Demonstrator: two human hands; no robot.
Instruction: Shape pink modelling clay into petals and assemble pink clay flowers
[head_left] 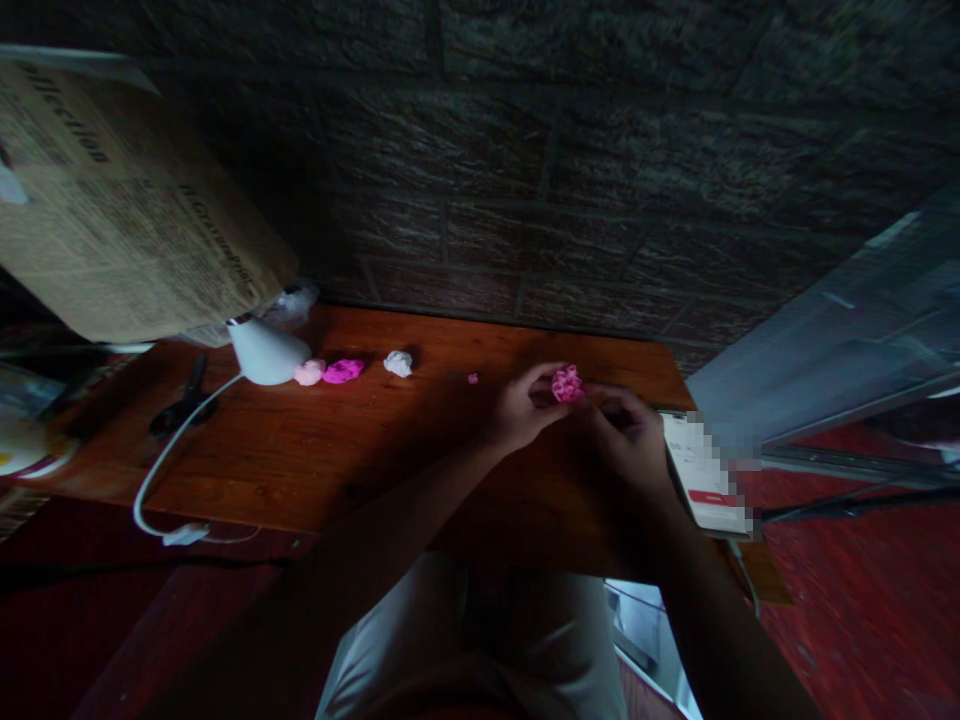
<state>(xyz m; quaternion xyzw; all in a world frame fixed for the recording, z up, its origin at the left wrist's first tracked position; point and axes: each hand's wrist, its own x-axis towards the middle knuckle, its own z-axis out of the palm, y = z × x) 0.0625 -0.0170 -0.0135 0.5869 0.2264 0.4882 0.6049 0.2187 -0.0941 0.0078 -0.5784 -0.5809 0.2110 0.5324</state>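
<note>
A small pink modelling-clay piece [568, 384] with a ruffled, petal-like surface is held over the wooden table. My left hand [525, 405] grips it from the left between thumb and fingers. From the other side, the fingers of my right hand [628, 430] are closed at its right edge, and their tips are partly hidden in shadow. To the left of my hands lies a tiny pink clay bit [473, 378]. Further left are a white clay lump [398, 363], a magenta clay lump [343, 371] and a pale pink clay lump [309, 372].
A lamp with a white base [268, 352] and a newsprint shade [142, 210] stands at the left. Its cord [161, 460] crosses the table [360, 480] near dark scissors [184, 400]. A phone or tablet [705, 475] lies beside my right forearm. A brick wall [495, 190] backs the table.
</note>
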